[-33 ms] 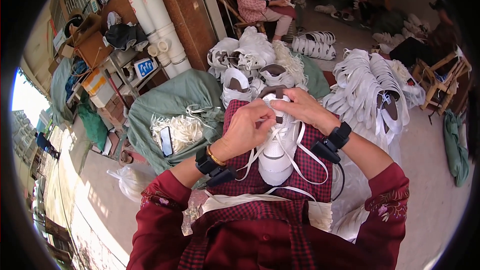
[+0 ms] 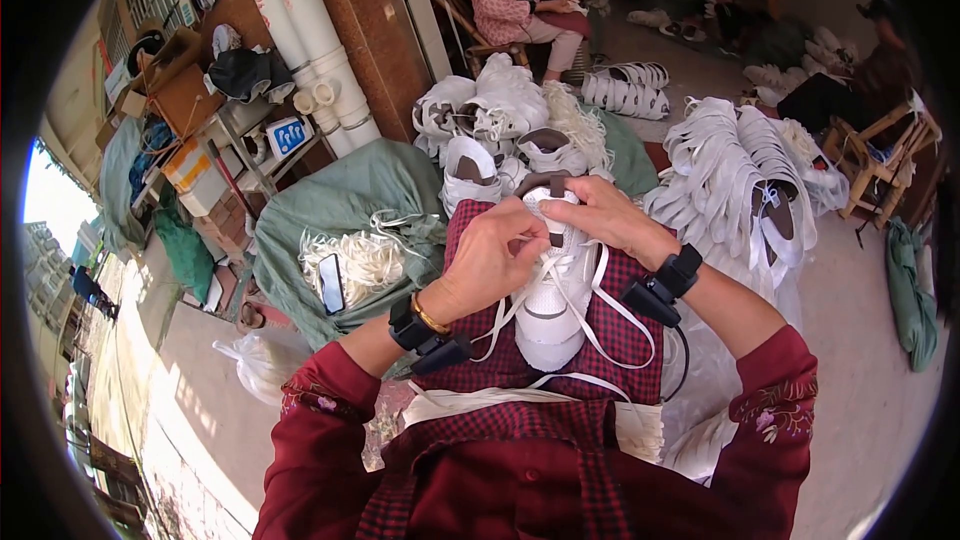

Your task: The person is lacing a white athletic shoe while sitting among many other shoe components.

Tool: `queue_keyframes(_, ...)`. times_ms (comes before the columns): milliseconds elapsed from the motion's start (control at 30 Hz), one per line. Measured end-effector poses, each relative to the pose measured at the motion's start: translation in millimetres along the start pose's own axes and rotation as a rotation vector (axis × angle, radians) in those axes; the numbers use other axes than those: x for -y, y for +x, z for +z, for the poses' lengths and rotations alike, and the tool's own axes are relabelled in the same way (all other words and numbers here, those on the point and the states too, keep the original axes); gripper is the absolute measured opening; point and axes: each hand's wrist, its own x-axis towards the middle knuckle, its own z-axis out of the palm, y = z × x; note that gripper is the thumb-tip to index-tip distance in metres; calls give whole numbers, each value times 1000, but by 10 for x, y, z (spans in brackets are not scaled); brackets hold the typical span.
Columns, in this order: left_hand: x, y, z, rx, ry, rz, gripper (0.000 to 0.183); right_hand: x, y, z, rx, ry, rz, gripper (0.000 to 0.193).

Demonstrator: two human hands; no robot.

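Observation:
A white sneaker (image 2: 552, 325) lies on my lap, toe towards me, over a dark red checked apron (image 2: 620, 340). Its white shoelace (image 2: 622, 315) is partly threaded, with long loose ends looping out on both sides. At the upper eyelets my left hand (image 2: 492, 255) is closed in a pinch on what looks like the lace; the fingertips partly hide it. My right hand (image 2: 612, 215) grips the sneaker's collar and tongue from the right, thumb across the tongue. A bundle of white laces (image 2: 480, 401) lies across my waist.
Left of my lap, a green cloth (image 2: 340, 185) bears a heap of laces (image 2: 375, 260) and a phone (image 2: 331, 282). White shoes (image 2: 505, 100) are piled ahead, with more stacked shoes (image 2: 725, 155) at right. A seated person (image 2: 510, 0) works beyond; a wooden chair (image 2: 885, 165) stands far right.

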Motion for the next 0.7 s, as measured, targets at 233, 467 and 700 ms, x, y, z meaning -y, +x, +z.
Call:
queue_keyframes(233,-17,-36,-76,-76,188,5,11,-61,-17,39,-32,12,-48,48)
queue_keyframes(467,-26,-60,23,-42,133,-3,14,16,-61,-1,-11,-50,-6,46)
queue_keyframes(700,23,41,-57,-202,223,68,56,85,-83,-30,62,6,-39,50)
